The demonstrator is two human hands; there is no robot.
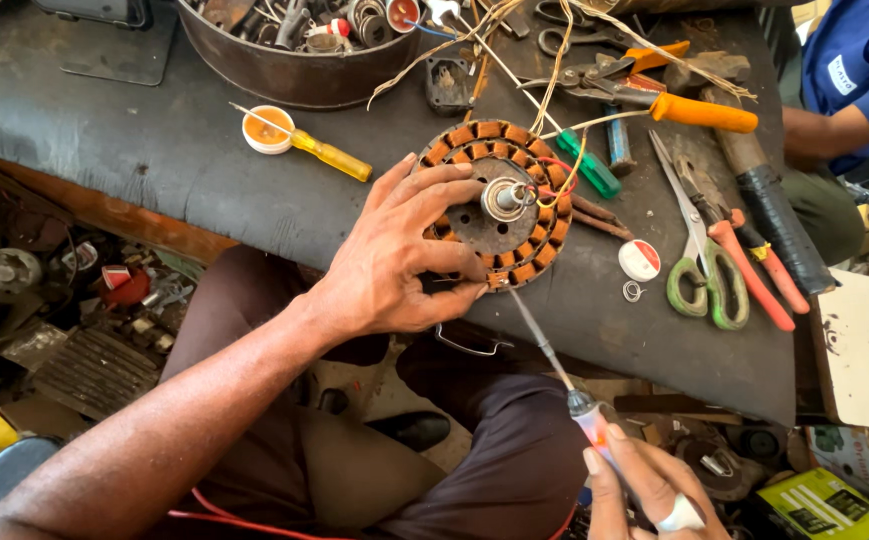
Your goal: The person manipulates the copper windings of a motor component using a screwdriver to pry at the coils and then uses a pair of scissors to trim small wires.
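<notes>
Stator (499,205), round, ringed with orange-copper windings and a steel hub at centre, is lying flat near the front edge of the dark worktop (154,150).
Left hand (394,265): is pressing down on the stator's left and front side, fingers spread over the windings, grip apart rather than closed round it.
Right hand (644,490): is holding a tester screwdriver (554,365) by its clear handle, grip clamped on it; the thin shaft is reaching up to the stator's front rim.
Loose wires (554,130), yellow and red, are trailing from the stator toward the back of the worktop.
Yellow-handled screwdriver (324,152) is lying left of the stator, well apart.
Green-handled scissors (699,255) and red-handled pliers (754,265) are lying to the right.
Metal bowl (294,70) of small parts is standing at the back.
</notes>
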